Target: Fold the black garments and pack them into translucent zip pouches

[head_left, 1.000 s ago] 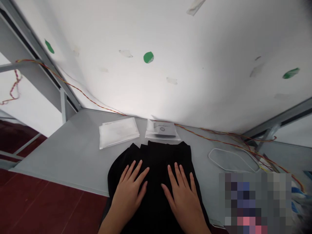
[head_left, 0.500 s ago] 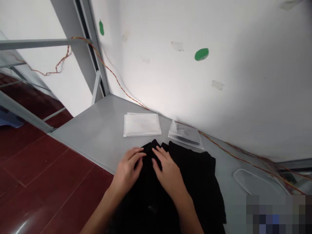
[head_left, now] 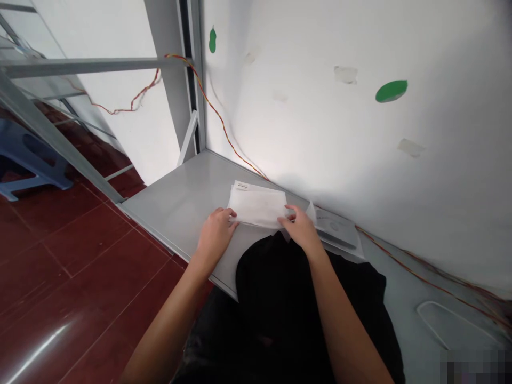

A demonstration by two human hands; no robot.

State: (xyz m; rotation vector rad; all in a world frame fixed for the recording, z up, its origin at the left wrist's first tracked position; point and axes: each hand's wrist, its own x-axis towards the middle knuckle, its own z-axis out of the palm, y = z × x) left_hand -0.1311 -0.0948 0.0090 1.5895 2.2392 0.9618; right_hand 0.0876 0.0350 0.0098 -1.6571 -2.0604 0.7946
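A stack of white packets [head_left: 258, 205] lies on the grey shelf, a small printed label at its back left corner. My left hand [head_left: 219, 229] has its thumb and fingers closed on the stack's front left corner. On the right edge, my right hand [head_left: 299, 226] pinches the stack between thumb and fingers. Black cloth [head_left: 280, 298] is spread below and between my forearms, over the shelf's front part. Just right of my right hand lies a clear plastic sleeve [head_left: 338, 229] with something grey and dark inside.
A grey metal frame [head_left: 100, 65] stands at the left, with a blue plastic stool [head_left: 36, 160] on the red tiled floor beyond it. Twisted red-yellow wire [head_left: 222, 125] runs along the white wall. A white loop [head_left: 440, 309] lies at the right.
Both hands have left the black cloth and moved forward to the white packets, taking hold of their sides. The view has turned left, so the stool shows more.
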